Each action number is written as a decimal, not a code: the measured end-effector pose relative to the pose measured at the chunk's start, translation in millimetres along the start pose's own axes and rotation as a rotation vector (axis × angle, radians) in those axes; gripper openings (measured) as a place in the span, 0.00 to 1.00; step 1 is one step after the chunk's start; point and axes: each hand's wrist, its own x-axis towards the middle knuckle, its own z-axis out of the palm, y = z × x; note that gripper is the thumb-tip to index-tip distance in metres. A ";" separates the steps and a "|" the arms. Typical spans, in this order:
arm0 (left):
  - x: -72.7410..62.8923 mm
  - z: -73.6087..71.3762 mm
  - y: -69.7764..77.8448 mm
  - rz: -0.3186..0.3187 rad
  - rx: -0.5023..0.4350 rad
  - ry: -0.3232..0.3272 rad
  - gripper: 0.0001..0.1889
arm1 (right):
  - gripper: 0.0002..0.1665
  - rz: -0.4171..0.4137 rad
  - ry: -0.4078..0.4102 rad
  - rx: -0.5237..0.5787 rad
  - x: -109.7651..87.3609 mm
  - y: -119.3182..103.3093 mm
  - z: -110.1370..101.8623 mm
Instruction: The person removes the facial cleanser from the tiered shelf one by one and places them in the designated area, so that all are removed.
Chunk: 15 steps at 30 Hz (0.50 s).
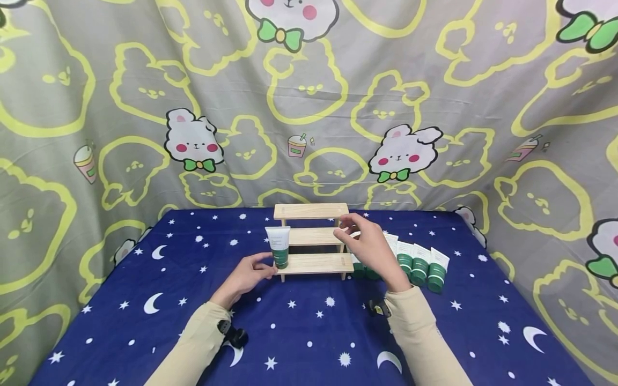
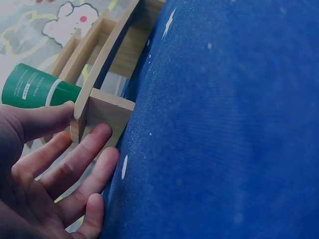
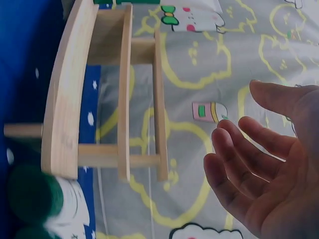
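A white-and-green squeeze tube stands cap down at the left end of the lowest step of a three-tier wooden display rack. My left hand is at that end, fingers loosely bent. In the left wrist view the thumb tip touches the board's edge beside the tube's green base; the other fingers spread near the rack's leg. My right hand hovers by the rack's right side with bent fingers apart, and the right wrist view shows nothing in the right hand.
Several more tubes stand in a group right of the rack, some partly hidden behind my right hand. A dark blue cloth with stars and moons covers the table. Behind it hangs a grey curtain with bunny drawings.
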 end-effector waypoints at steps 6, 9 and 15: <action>1.5 0.8 -2.2 0.009 -0.030 -0.010 0.29 | 0.21 -0.020 -0.021 0.016 5.1 -9.4 15.7; 1.5 0.5 -2.5 0.007 -0.029 -0.011 0.30 | 0.21 -0.041 -0.032 0.018 7.3 -13.9 24.3; 1.4 -0.9 -2.2 0.006 -0.037 -0.011 0.29 | 0.21 -0.042 -0.068 0.044 10.2 -23.3 43.3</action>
